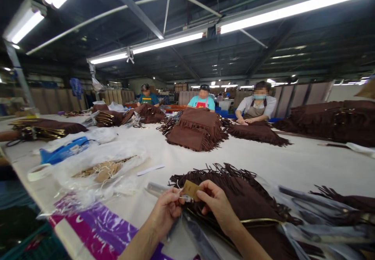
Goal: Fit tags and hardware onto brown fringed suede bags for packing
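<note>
Between my two hands is a small tan hang tag (191, 190) with a white string. My right hand (215, 203) pinches the tag's right edge between thumb and fingers. At its left, my left hand (169, 205) has its fingertips closed on the white string (180, 187). Right under the hands lies a brown fringed bag (243, 197), its gold zipper edge facing me. A plastic-wrapped strap (196, 232) runs below my hands toward the table's near side. What the left fingertips grip beyond the string is too small to make out.
A clear plastic bag of tan tags (108, 170) lies at left, near a blue tool (64, 150), a tape roll (39, 172) and purple packaging (99, 228). Brown fringed bags (196, 129) are piled mid-table. Several co-workers (258, 105) sit across. More wrapped straps (319, 213) lie at right.
</note>
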### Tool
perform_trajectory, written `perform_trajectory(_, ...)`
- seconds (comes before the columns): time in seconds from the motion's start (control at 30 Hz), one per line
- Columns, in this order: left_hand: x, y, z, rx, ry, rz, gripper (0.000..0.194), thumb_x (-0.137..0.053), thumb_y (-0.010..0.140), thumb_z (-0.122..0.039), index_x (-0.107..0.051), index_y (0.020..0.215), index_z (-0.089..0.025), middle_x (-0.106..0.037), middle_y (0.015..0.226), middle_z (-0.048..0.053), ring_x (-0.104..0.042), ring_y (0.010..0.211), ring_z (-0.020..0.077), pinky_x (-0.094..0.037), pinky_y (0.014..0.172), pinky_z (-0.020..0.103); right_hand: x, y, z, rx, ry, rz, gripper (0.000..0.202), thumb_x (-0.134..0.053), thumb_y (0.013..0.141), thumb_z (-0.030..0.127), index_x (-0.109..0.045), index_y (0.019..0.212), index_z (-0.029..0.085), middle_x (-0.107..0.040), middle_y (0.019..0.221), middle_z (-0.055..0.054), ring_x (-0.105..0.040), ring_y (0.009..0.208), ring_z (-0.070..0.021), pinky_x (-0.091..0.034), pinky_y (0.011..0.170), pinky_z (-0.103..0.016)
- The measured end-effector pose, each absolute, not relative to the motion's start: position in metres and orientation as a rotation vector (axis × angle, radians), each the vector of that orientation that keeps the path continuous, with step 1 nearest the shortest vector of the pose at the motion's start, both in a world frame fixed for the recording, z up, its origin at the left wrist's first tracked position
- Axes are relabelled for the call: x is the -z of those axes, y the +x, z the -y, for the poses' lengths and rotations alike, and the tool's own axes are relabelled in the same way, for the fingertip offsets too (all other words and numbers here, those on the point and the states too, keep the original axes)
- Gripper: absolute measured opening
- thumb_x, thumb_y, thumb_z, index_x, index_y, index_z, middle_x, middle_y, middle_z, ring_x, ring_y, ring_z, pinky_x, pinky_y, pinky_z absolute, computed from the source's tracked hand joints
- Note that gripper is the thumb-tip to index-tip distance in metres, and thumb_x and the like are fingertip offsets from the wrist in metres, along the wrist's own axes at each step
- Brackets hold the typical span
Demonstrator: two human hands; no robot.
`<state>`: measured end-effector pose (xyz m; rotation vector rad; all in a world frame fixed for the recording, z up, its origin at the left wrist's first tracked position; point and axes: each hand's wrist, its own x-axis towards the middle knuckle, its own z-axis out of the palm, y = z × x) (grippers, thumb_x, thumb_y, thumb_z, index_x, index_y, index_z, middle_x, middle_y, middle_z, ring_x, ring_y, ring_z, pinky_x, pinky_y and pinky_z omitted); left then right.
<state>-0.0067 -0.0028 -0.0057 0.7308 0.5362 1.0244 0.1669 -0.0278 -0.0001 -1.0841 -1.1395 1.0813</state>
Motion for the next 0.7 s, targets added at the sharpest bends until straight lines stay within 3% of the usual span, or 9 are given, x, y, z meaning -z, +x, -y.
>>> perform_trajectory(0.13,0.004,-0.006,0.004,-1.064,0.792,-0.592,0.021,-0.074,0.057,-0.024,-0.059,0.068,-0.013,-0.058,0.061,0.001,-0.04,0.05,0.0059,-0.016,0.042,0.018,0.001,0.167,0.026,-0.966,-1.118,1.356,0.02,-0.061,0.073,0.037,-0.052,0.071,0.019,-0.048,0.059,0.006,-0.041,0.042,-0.0073,-0.037,0.032,-0.016)
perform_trajectory(0.2,0.0,-0.006,0.008,-1.09,0.888,-0.659,0.019,-0.074,0.057,-0.022,-0.059,0.063,-0.014,-0.064,0.073,0.003,-0.046,0.055,0.0074,-0.024,0.045,0.018,0.001,0.166,0.026,-0.921,-1.139,1.433,0.017,-0.058,0.076,0.034,-0.052,0.07,0.019,-0.047,0.059,0.007,-0.041,0.041,-0.0072,-0.035,0.032,-0.016)
perform_trajectory(0.3,-0.008,-0.007,0.013,-1.135,1.073,-0.704,0.016,-0.073,0.06,-0.024,-0.06,0.06,-0.015,-0.068,0.099,0.008,-0.059,0.089,0.0198,-0.042,0.072,0.025,-0.001,0.163,0.029,-0.9,-1.165,1.513,0.013,-0.057,0.076,0.029,-0.053,0.069,0.019,-0.047,0.06,0.006,-0.04,0.043,-0.0078,-0.035,0.033,-0.016)
perform_trajectory(0.37,-0.012,-0.008,0.016,-1.141,1.158,-0.7,0.015,-0.071,0.063,-0.027,-0.061,0.061,-0.016,-0.068,0.107,0.01,-0.055,0.109,0.028,-0.04,0.089,0.033,-0.002,0.16,0.032,-0.905,-1.174,1.557,0.011,-0.056,0.076,0.027,-0.055,0.069,0.018,-0.047,0.059,0.006,-0.04,0.044,-0.008,-0.035,0.034,-0.016)
perform_trajectory(0.47,-0.011,-0.007,0.016,-1.116,1.313,-0.709,0.012,-0.067,0.065,-0.026,-0.06,0.062,-0.017,-0.066,0.113,0.01,-0.052,0.115,0.031,-0.038,0.093,0.037,-0.004,0.156,0.035,-0.912,-1.163,1.59,0.011,-0.057,0.075,0.027,-0.059,0.069,0.017,-0.049,0.059,0.005,-0.042,0.047,-0.0086,-0.036,0.036,-0.016)
perform_trajectory(0.53,-0.007,-0.006,0.015,-1.117,1.513,-0.759,0.003,-0.064,0.064,-0.018,-0.062,0.066,-0.017,-0.067,0.108,0.009,-0.055,0.109,0.0282,-0.039,0.091,0.035,-0.003,0.157,0.036,-0.97,-1.145,1.566,0.015,-0.059,0.077,0.032,-0.063,0.078,0.017,-0.052,0.061,0.004,-0.046,0.049,-0.0099,-0.038,0.038,-0.016)
perform_trajectory(0.63,-0.003,-0.006,0.012,-1.103,1.747,-0.869,0.02,-0.06,0.062,-0.009,-0.064,0.079,-0.018,-0.065,0.085,0.003,-0.058,0.085,0.0201,-0.042,0.077,0.029,0.001,0.162,0.033,-1.107,-1.129,1.397,0.036,-0.059,0.078,0.047,-0.062,0.098,0.018,-0.058,0.071,0.001,-0.056,0.058,-0.0138,-0.044,0.039,-0.018)
perform_trajectory(0.7,-0.003,-0.014,0.01,-1.095,1.697,-0.898,0.024,-0.062,0.065,-0.012,-0.062,0.087,-0.019,-0.059,0.071,-0.002,-0.052,0.066,0.014,-0.04,0.062,0.024,0.004,0.167,0.03,-1.197,-1.123,1.246,0.047,-0.062,0.075,0.057,-0.061,0.099,0.016,-0.059,0.077,-0.001,-0.06,0.064,-0.0152,-0.047,0.04,-0.018)
